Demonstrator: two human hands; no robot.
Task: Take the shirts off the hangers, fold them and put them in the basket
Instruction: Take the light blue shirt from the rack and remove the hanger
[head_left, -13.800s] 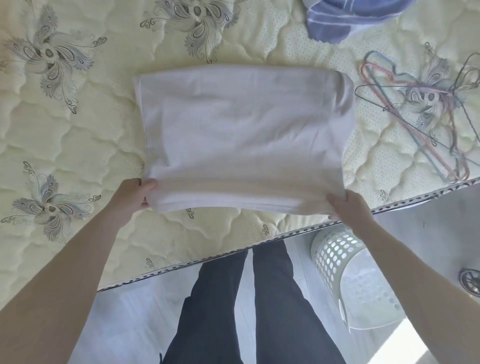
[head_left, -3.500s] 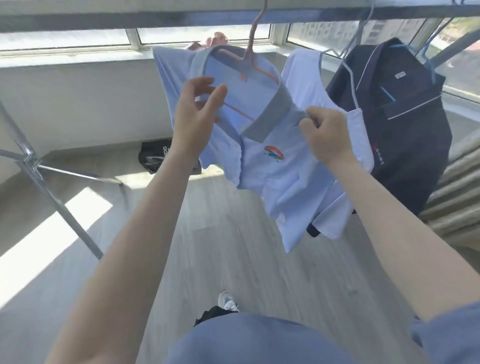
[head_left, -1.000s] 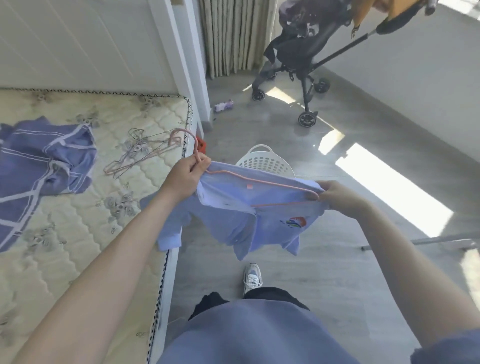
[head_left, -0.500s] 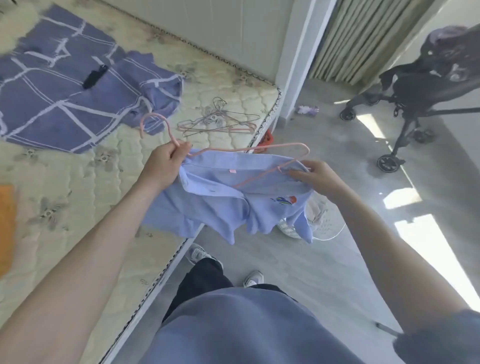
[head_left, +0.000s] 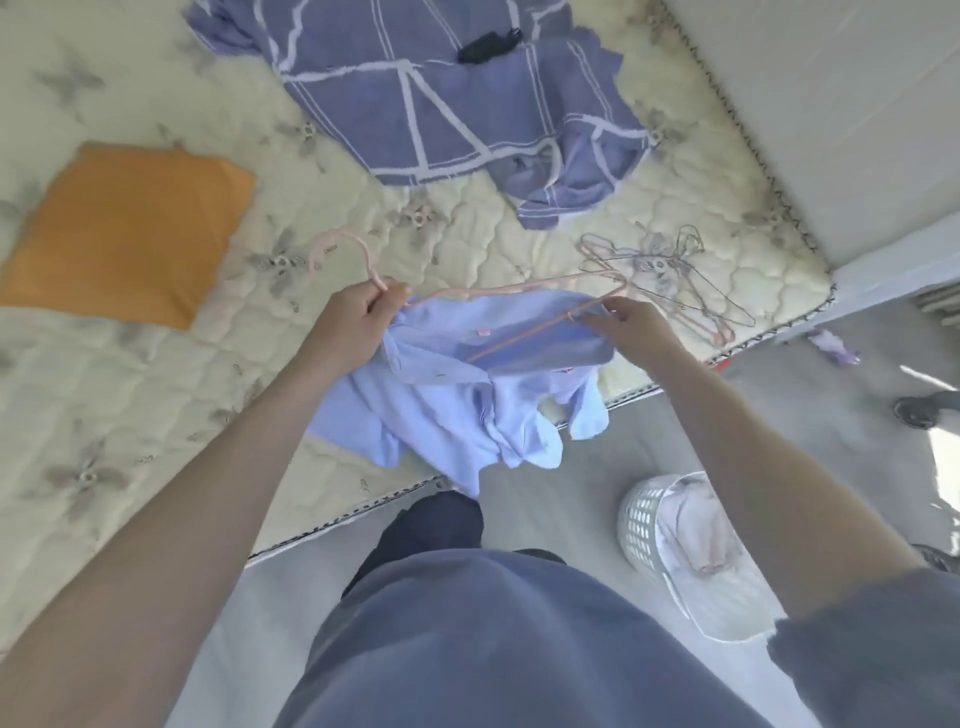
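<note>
Cream quilted mattress with grey flower patterns fills most of the view, its edge running slantwise above a grey floor. On its far part lies a crumpled blue blanket crossed by white lines, and to the left of that a flat orange cushion.

A light-blue shirt is held in the air over the near edge of the mattress. Its body and sleeves hang in loose folds, partly over the bed and partly over the floor. On the floor to the right, beside the person's legs, stands a white perforated basket with pale folded clothes inside; it is well apart from the shirt.

Near the right corner of the mattress lies a tangle of thin wire hangers. A pink hanger is half out of the shirt: its hook and upper bar show above the collar, while part of the lower bar lies across the cloth.

The left hand has its fingers curled round the neck of the pink hanger just below the hook, at the collar. The right hand pinches the edge of the shirt close to the hanger's far end; whether it also touches the bar I cannot tell.

A small black thing rests on the blanket, too blurred to name, and a small purple thing lies on the floor beyond the bed.
</note>
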